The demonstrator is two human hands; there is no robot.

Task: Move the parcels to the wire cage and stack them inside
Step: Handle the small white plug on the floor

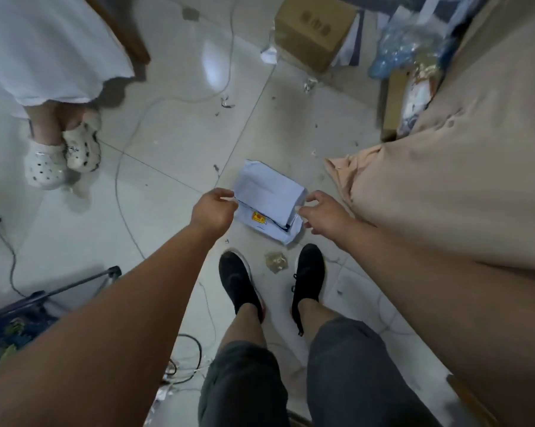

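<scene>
Parcels [267, 192], two soft bags lying one on the other, are low in front of the person's black shoes [238, 282], it seems on the floor [173, 140]; the wire cage is not in view. The hands are apart, one at each side of the pile. The left hand [214, 208] has thumb and forefinger at the left edge, and I cannot tell if they already pinch it. The right hand [321, 215] is just beside the right edge with loosely bent, spread fingers and appears to hold nothing. To do this step well, I think both hands should go under the lower bag and lift the pile as one. Such smooth film is probably slippery, so the upper bag may slide off if only the edges are pinched. The floor is of large pale glossy tiles that reflect the light, with thin dark joints. At the right a big beige cloth [445, 180] looks matte and hangs in soft folds. A brown cardboard box [312, 29] farther away is stiff, with sharp corners. The parcels are pale blue-white plastic, flat, a little wrinkled, and their contents seem soft. The lower one carries a small yellow and red sticker [259, 217]. A thin grey cable [127, 167] crosses the tiles, and a crumpled clear scrap [275, 261] lies between the shoes.
</scene>
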